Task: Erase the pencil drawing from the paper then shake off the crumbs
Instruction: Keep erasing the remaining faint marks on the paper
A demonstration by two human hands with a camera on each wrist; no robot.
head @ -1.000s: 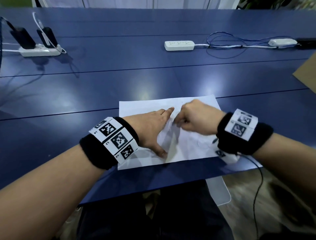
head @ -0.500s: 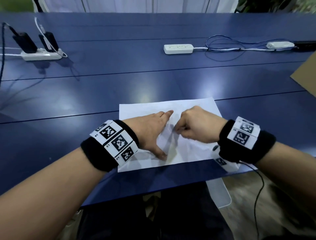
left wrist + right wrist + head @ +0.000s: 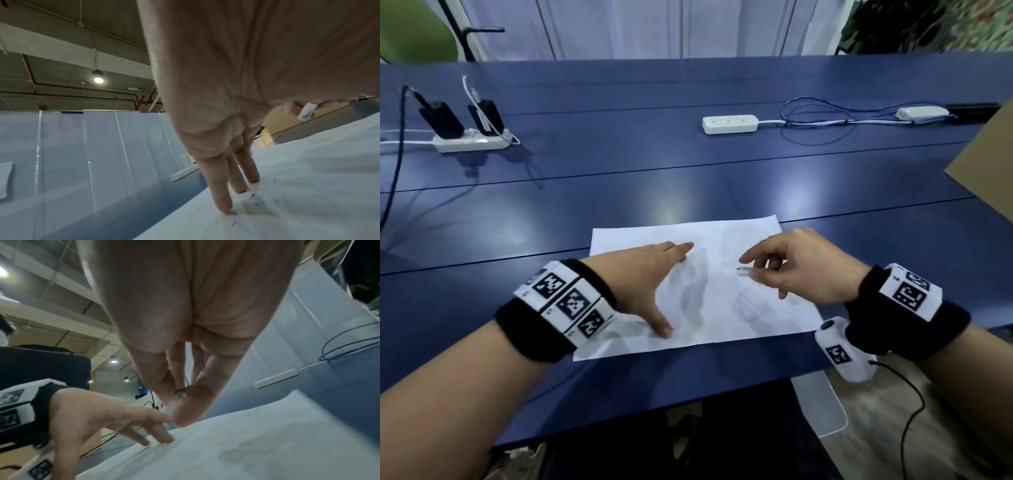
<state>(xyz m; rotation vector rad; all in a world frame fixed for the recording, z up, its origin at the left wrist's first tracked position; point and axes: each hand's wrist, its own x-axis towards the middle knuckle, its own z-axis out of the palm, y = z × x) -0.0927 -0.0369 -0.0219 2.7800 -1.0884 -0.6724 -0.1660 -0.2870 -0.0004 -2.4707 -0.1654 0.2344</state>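
Note:
A white sheet of paper (image 3: 722,236) lies on the blue table (image 3: 619,185) near its front edge. A faint pencil drawing (image 3: 748,306) shows on its right half. My left hand (image 3: 650,281) lies flat on the sheet's left part, fingers straight and thumb spread. Dark eraser crumbs (image 3: 252,194) lie by its fingertips (image 3: 226,209). My right hand (image 3: 787,270) hovers just above the sheet's right part. Its thumb and fingers pinch a small white eraser (image 3: 743,271), also seen as the eraser (image 3: 307,110) in the left wrist view, while its other fingers are loosely spread.
Two white power strips stand at the back: one (image 3: 730,124) in the middle with looped cables (image 3: 825,120), one (image 3: 470,142) at the left with black chargers. Brown cardboard (image 3: 989,164) juts in at the right. The table's front edge runs just below the paper.
My right hand has drawn back to the right, off the spot beside my left fingers, and its fist has loosened. The left hand stays pressed on the paper.

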